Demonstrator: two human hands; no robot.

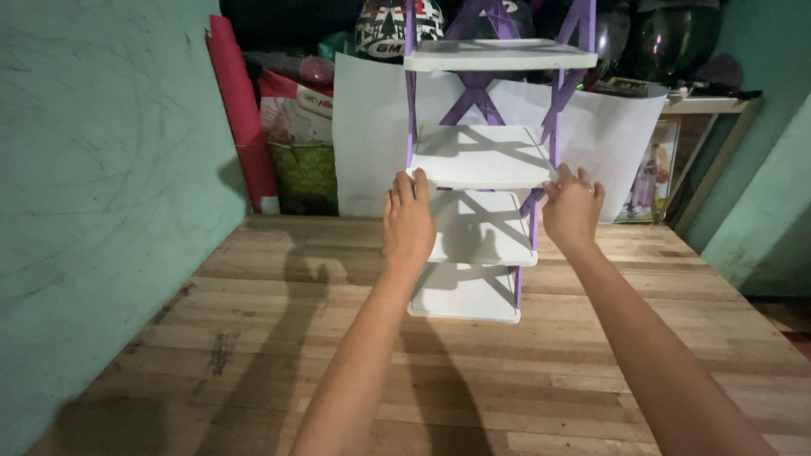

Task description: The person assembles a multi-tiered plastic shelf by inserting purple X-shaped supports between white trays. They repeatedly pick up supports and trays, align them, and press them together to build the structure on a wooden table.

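Note:
A small tiered rack [481, 156] with white shelves and purple crossed struts stands upright on the wooden table [253, 338]. My left hand [407, 221] grips the left front corner of its second shelf from the top. My right hand [572, 207] holds the right front corner of the same shelf, fingers curled over the edge. Both arms reach straight forward. Two lower shelves show between my wrists, and the top shelf sits above my hands.
A green wall [101, 186] borders the table on the left. Behind the rack leans a large white sheet [372, 135], with a red roll [241, 118], printed bags [296, 118], helmets [389, 25] and a framed picture [650, 177] at the back.

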